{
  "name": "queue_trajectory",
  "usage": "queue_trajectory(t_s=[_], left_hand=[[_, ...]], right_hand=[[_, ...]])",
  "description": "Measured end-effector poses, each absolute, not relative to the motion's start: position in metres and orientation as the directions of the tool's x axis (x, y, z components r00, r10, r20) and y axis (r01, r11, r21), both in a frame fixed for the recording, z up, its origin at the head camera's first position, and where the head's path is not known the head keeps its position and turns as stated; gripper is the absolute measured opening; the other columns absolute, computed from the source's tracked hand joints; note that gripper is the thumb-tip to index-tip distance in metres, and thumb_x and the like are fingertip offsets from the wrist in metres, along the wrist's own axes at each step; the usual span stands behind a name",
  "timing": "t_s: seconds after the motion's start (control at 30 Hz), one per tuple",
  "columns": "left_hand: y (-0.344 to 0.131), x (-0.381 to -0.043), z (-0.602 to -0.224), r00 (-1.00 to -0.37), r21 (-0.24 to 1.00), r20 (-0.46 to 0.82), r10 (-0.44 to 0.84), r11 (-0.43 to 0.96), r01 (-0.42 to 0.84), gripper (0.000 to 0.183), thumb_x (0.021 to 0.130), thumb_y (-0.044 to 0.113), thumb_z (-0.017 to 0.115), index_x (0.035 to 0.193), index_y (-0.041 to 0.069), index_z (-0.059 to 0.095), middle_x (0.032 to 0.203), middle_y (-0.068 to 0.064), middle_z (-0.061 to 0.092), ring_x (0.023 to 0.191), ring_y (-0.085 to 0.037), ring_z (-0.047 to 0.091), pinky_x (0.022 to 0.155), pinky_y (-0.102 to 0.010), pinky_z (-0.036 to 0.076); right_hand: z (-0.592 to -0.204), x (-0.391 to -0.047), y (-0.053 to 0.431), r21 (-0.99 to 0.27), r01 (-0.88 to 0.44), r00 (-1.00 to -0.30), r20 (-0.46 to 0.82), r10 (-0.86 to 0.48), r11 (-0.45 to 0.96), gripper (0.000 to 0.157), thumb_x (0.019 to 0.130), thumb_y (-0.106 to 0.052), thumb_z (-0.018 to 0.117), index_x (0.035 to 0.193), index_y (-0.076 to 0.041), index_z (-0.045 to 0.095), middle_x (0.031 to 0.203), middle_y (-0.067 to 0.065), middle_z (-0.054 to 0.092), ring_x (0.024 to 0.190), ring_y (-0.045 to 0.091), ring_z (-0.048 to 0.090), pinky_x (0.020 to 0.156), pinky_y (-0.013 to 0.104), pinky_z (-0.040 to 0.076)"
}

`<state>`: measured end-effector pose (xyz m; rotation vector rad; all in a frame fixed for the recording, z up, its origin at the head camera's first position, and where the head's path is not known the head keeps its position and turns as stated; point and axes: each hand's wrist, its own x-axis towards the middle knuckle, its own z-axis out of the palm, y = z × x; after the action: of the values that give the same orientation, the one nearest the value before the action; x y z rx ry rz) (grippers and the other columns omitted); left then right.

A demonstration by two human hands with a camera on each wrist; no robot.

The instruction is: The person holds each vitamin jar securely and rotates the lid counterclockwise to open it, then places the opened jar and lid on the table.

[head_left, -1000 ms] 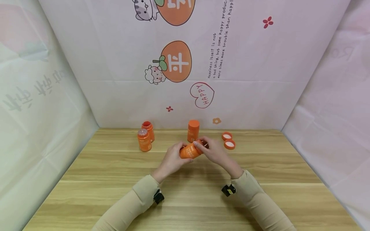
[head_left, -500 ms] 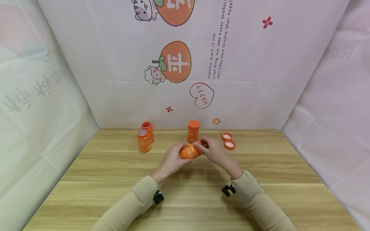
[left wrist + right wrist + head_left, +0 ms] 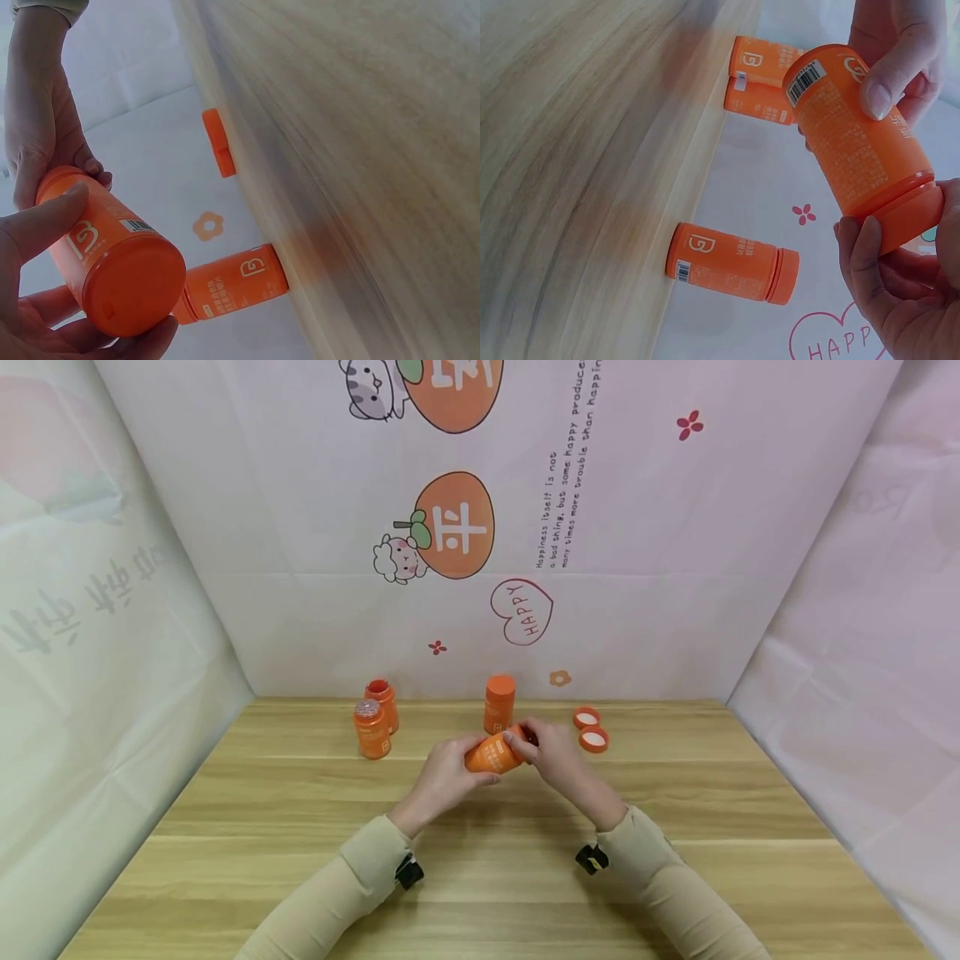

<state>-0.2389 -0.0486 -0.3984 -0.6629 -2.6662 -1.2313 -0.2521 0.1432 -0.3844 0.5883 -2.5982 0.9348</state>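
Note:
An orange bottle with white print is held tilted above the table, in the middle of the head view. My left hand grips its body near the base; the thumb lies along its side in the right wrist view. Curled round the orange cap at the other end are the fingers of my right hand. A thin gap line shows between cap and body. Just behind stands another orange bottle with its cap on.
Two uncapped orange bottles stand at the left; the front bottle has a silvery top, and the rear bottle shows a red opening. On the right lie two orange caps, white insides up. A printed white backdrop rises behind the table.
Both hands keep their hold on the bottle and cap in nearly the same place. My right fingers have shifted slightly on the cap. The head view has tipped slightly upward.

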Motion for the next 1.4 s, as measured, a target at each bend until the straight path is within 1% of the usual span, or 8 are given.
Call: queue_trajectory(t_s=[0.13,0.43,0.6,0.77,0.93,1.07,1.23,1.4], left_hand=[[-0.049,-0.24,-0.402,-0.893,0.685,0.285,0.348,0.578,0.444,0.052,0.074,0.024,0.081,0.121,0.011,0.063,0.111,-0.004,0.067,0.091,-0.017,0.06,0.079,-0.035,0.051],[-0.05,-0.242,-0.406,-0.888,0.7,0.283,0.363,0.555,0.45,0.05,0.075,0.02,0.081,0.12,0.01,0.063,0.11,-0.005,0.067,0.091,-0.018,0.06,0.079,-0.036,0.051],[-0.053,-0.244,-0.411,-0.884,0.737,0.256,0.391,0.512,0.44,0.046,0.074,0.022,0.081,0.116,0.01,0.066,0.106,-0.004,0.067,0.088,-0.015,0.059,0.077,-0.033,0.05],[-0.056,-0.246,-0.411,-0.89,0.768,0.216,0.402,0.493,0.41,0.047,0.075,0.024,0.08,0.118,0.011,0.065,0.106,-0.004,0.067,0.087,-0.015,0.059,0.076,-0.032,0.05],[-0.058,-0.247,-0.408,-0.896,0.781,0.182,0.404,0.494,0.381,0.049,0.077,0.024,0.079,0.121,0.01,0.063,0.109,-0.005,0.066,0.088,-0.016,0.058,0.077,-0.033,0.05],[-0.059,-0.249,-0.408,-0.897,0.781,0.171,0.406,0.499,0.375,0.052,0.077,0.025,0.079,0.123,0.009,0.062,0.109,-0.006,0.066,0.089,-0.017,0.059,0.077,-0.033,0.05],[-0.063,-0.253,-0.406,-0.905,0.778,0.153,0.397,0.517,0.359,0.056,0.075,0.029,0.08,0.124,0.01,0.062,0.111,-0.006,0.066,0.091,-0.017,0.059,0.079,-0.034,0.05],[-0.065,-0.255,-0.402,-0.905,0.792,0.132,0.405,0.506,0.342,0.057,0.075,0.031,0.08,0.124,0.01,0.062,0.111,-0.007,0.066,0.091,-0.019,0.059,0.078,-0.034,0.05]], right_hand=[[-0.388,-0.252,0.143,-0.498,-0.499,-0.849,0.446,-0.283,0.709,0.03,0.093,-0.035,0.058,0.091,-0.006,0.066,0.064,-0.003,0.057,0.053,0.006,0.048,0.049,0.02,0.043],[-0.395,-0.254,0.142,-0.424,-0.551,-0.8,0.514,-0.31,0.719,0.025,0.093,-0.029,0.061,0.087,-0.005,0.066,0.061,-0.003,0.055,0.051,0.005,0.046,0.047,0.018,0.041],[-0.399,-0.253,0.142,-0.373,-0.586,-0.767,0.544,-0.342,0.719,0.021,0.09,-0.026,0.065,0.089,-0.005,0.066,0.065,-0.001,0.058,0.054,0.005,0.044,0.049,0.017,0.039],[-0.401,-0.255,0.143,-0.365,-0.611,-0.748,0.558,-0.36,0.703,0.021,0.089,-0.024,0.066,0.092,-0.004,0.066,0.069,0.001,0.06,0.056,0.007,0.046,0.05,0.017,0.041],[-0.402,-0.258,0.144,-0.394,-0.611,-0.762,0.528,-0.375,0.687,0.023,0.09,-0.026,0.065,0.099,-0.005,0.065,0.077,0.002,0.063,0.062,0.009,0.05,0.055,0.018,0.044],[-0.402,-0.259,0.146,-0.434,-0.609,-0.778,0.49,-0.393,0.665,0.025,0.091,-0.027,0.063,0.105,-0.006,0.064,0.086,0.005,0.066,0.07,0.011,0.057,0.061,0.021,0.049],[-0.399,-0.259,0.151,-0.524,-0.634,-0.773,0.449,-0.449,0.569,0.03,0.092,-0.025,0.062,0.116,-0.005,0.06,0.103,0.008,0.066,0.084,0.017,0.066,0.071,0.027,0.055],[-0.396,-0.259,0.156,-0.595,-0.646,-0.757,0.418,-0.503,0.477,0.037,0.092,-0.027,0.063,0.123,-0.007,0.058,0.114,0.006,0.063,0.095,0.018,0.065,0.078,0.028,0.055]])
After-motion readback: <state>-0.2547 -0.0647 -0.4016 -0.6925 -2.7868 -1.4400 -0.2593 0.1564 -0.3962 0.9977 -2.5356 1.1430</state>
